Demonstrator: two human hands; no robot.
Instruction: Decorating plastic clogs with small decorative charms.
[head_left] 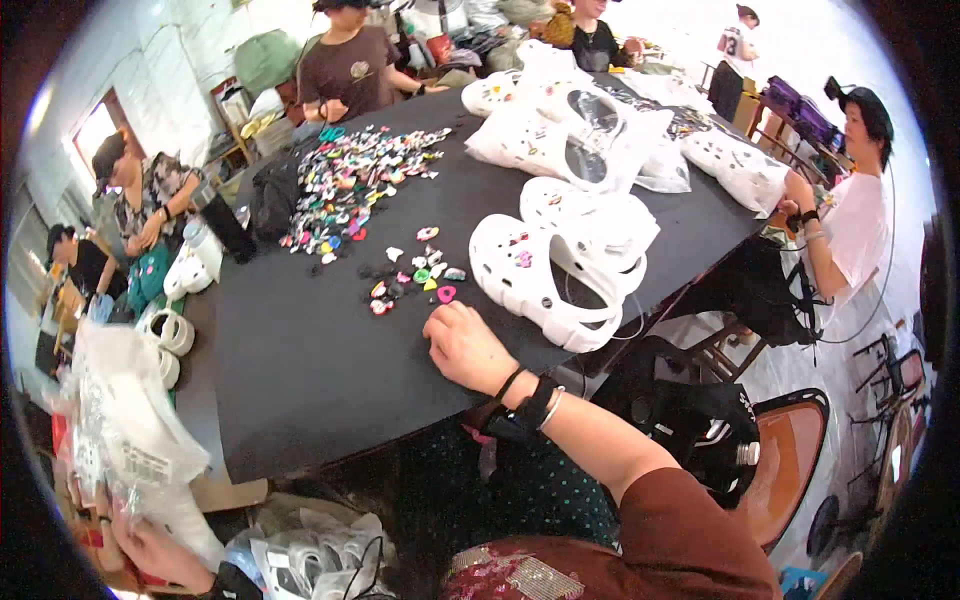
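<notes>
At the lower left, my left hand (pixel 165 552) grips a clear plastic bag (pixel 140 425) with white clogs inside, off the table's left side. My right hand (pixel 468 348) rests on the black table near its front edge, fingers curled; whatever they may hold is hidden. Just beyond its fingertips lies a pink heart-shaped shoe charm (pixel 446 294). A small group of mixed charms (pixel 405 280) is spread a little farther off. To the right of that hand stand white clogs (pixel 530 270), the nearest with a few charms fitted on top.
A large heap of colourful charms (pixel 360 180) covers the far left of the table (pixel 300 350). Bagged white clogs (pixel 560 130) are piled at the far right. A dark bottle (pixel 222 220) stands on the left. More bagged shoes (pixel 320 550) sit below the front edge. Several people work around.
</notes>
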